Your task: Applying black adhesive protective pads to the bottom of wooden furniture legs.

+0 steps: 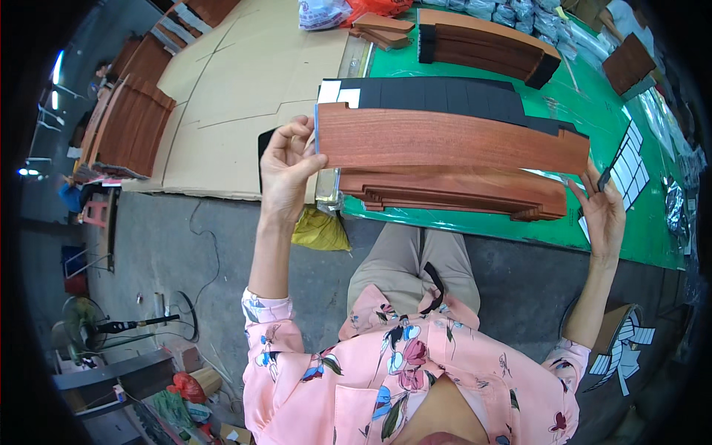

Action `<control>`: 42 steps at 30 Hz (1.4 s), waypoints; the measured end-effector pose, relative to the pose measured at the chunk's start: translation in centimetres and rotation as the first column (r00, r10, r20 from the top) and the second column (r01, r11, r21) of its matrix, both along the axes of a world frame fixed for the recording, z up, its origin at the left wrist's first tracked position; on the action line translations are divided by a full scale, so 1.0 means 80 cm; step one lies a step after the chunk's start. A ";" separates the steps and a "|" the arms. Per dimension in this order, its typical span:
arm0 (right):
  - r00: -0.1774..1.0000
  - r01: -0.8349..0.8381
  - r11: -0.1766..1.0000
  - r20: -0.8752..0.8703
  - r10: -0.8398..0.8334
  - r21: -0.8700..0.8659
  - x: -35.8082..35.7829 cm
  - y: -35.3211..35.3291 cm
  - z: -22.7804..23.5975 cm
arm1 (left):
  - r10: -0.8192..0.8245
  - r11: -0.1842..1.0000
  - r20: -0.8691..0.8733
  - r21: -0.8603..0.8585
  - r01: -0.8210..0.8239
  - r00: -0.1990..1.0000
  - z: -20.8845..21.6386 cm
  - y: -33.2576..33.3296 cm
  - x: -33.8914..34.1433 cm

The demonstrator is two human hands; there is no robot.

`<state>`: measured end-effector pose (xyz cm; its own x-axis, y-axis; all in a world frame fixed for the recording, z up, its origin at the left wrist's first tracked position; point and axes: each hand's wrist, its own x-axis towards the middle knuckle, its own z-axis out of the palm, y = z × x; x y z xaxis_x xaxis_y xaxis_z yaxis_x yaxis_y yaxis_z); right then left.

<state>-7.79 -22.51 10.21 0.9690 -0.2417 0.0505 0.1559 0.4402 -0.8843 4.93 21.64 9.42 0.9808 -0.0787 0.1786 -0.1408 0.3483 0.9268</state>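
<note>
A long reddish-brown wooden panel [445,141] with stepped ends is held up level over the green table. My left hand [289,159] is closed on its left end, thumb in front and fingers at the edge. At its right end, my right hand [607,211] has its fingertips against the corner. A small dark object [604,178] shows at those fingers; its kind is unclear. Just below the held panel lie similar stacked brown panels [460,194]. Behind it is a stack of black curved pieces [437,96], with white labels [340,93] at its left.
The green table top [504,231] joins a cardboard-covered surface [245,111] on the left. More brown panels stand in stacks [482,48] at the back and at far left [133,130]. White label sheets [630,167] lie to the right. A yellow bag [320,230] hangs by the table edge.
</note>
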 end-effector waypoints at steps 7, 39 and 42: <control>0.999 0.028 0.997 -0.041 -0.032 -0.077 -0.023 -0.002 -0.025 | -0.019 0.999 0.140 -0.032 0.024 0.990 -0.030 -0.003 -0.017; 0.939 -0.197 0.724 0.085 0.333 -0.661 0.080 0.268 0.074 | -0.018 0.960 0.361 0.268 -0.085 0.932 -0.032 -0.007 -0.025; 0.886 0.006 0.407 0.194 0.422 -0.913 0.100 0.293 0.082 | -0.053 0.950 0.393 0.303 -0.075 0.918 -0.029 -0.006 -0.023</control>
<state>0.18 0.89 16.75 0.8333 0.3514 0.4267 0.5513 -0.4711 -0.6886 3.12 21.14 7.12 0.8367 -0.1814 0.5168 -0.5165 0.0529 0.8547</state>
